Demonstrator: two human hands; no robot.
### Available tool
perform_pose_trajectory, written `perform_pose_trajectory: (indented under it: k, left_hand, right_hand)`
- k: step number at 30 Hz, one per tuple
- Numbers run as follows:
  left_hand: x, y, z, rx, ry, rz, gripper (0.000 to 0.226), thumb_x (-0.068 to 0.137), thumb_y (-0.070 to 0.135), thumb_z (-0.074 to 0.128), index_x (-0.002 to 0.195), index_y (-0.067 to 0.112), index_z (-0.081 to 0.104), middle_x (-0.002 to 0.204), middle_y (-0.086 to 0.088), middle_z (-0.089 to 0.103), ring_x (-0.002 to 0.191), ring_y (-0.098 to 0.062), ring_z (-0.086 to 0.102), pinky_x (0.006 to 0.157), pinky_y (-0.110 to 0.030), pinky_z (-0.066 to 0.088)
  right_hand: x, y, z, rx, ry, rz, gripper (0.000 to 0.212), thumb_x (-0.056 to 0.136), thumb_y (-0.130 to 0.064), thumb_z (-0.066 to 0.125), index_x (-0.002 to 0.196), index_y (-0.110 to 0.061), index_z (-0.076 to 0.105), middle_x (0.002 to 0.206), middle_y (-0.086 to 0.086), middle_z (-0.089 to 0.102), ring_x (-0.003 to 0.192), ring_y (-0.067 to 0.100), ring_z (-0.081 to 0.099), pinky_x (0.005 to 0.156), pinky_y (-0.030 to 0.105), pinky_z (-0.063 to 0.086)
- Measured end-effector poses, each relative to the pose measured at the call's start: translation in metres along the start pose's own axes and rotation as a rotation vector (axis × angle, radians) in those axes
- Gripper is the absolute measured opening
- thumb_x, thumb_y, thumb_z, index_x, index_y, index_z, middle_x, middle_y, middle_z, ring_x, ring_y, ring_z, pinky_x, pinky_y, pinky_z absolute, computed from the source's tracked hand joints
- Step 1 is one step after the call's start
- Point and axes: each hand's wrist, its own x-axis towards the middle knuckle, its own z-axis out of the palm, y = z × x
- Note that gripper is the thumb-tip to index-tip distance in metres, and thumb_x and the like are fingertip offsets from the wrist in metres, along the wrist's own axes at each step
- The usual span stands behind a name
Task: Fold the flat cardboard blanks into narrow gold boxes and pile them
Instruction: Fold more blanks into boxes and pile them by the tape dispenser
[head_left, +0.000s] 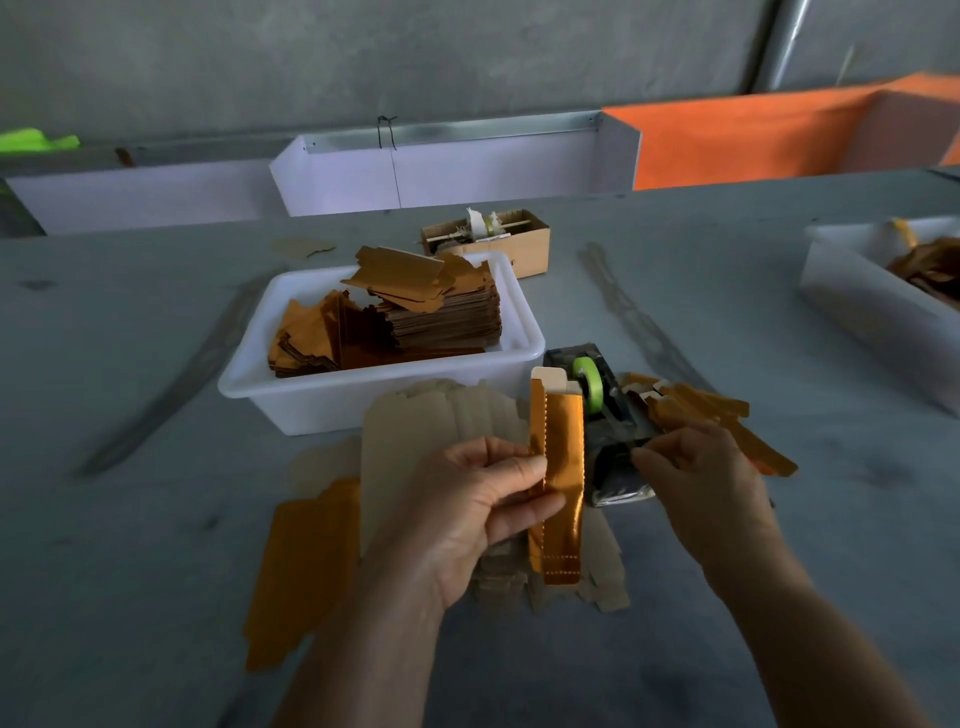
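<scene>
My left hand holds a narrow gold box upright, thumb pressed on its perforated seam; its pale top flap stands open. My right hand has curled fingertips at the front of a black tape dispenser with a green roll; whether tape is between them does not show. Folded gold boxes lie piled behind the right hand. Flat blanks lie pale side up under my hands, one gold blank at the left.
A white tub behind my hands holds stacks of gold blanks. Behind it stands a small cardboard box with odds and ends. Another white tray with gold pieces sits at the far right. White and orange dividers line the back.
</scene>
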Motion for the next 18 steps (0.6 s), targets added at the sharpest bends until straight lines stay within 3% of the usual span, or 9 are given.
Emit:
perform_pose_trajectory:
  k: [3, 10, 14, 18]
  left_hand:
    - [-0.001, 0.000, 0.000, -0.008, 0.001, 0.002, 0.015, 0.061, 0.002, 0.068, 0.075, 0.001, 0.063, 0.071, -0.010, 0.073, 0.068, -0.020, 0.073, 0.055, -0.025, 0.058]
    - [0.000, 0.000, 0.000, -0.005, 0.010, -0.007, 0.016, 0.061, 0.002, 0.068, 0.076, 0.000, 0.062, 0.070, -0.009, 0.073, 0.067, -0.020, 0.073, 0.055, -0.025, 0.058]
    - [0.001, 0.000, 0.000, -0.002, 0.004, -0.011, 0.012, 0.066, 0.000, 0.067, 0.078, 0.000, 0.061, 0.071, -0.009, 0.073, 0.067, -0.020, 0.072, 0.055, -0.025, 0.058]
    - [0.000, 0.001, 0.001, 0.000, 0.011, -0.022, 0.006, 0.075, -0.005, 0.065, 0.078, 0.000, 0.062, 0.075, -0.011, 0.073, 0.070, -0.022, 0.073, 0.056, -0.026, 0.059]
  right_hand:
    - [-0.006, 0.004, 0.004, 0.008, 0.037, -0.008, 0.021, 0.086, -0.018, 0.063, 0.065, -0.022, 0.059, 0.124, 0.003, 0.054, 0.091, 0.015, 0.054, 0.059, 0.018, 0.034]
    - [-0.011, 0.009, 0.009, -0.001, 0.081, -0.085, 0.016, 0.087, -0.018, 0.063, 0.072, -0.021, 0.059, 0.129, 0.005, 0.051, 0.095, 0.006, 0.045, 0.064, 0.005, 0.026]
    - [-0.010, 0.008, 0.011, -0.088, 0.120, -0.167, 0.013, 0.087, -0.006, 0.060, 0.074, -0.009, 0.062, 0.120, 0.007, 0.055, 0.091, 0.008, 0.046, 0.059, 0.002, 0.032]
    - [-0.014, 0.003, 0.006, -0.197, 0.124, -0.194, 0.009, 0.088, -0.004, 0.057, 0.080, -0.004, 0.062, 0.108, 0.007, 0.055, 0.084, 0.013, 0.047, 0.062, 0.013, 0.031]
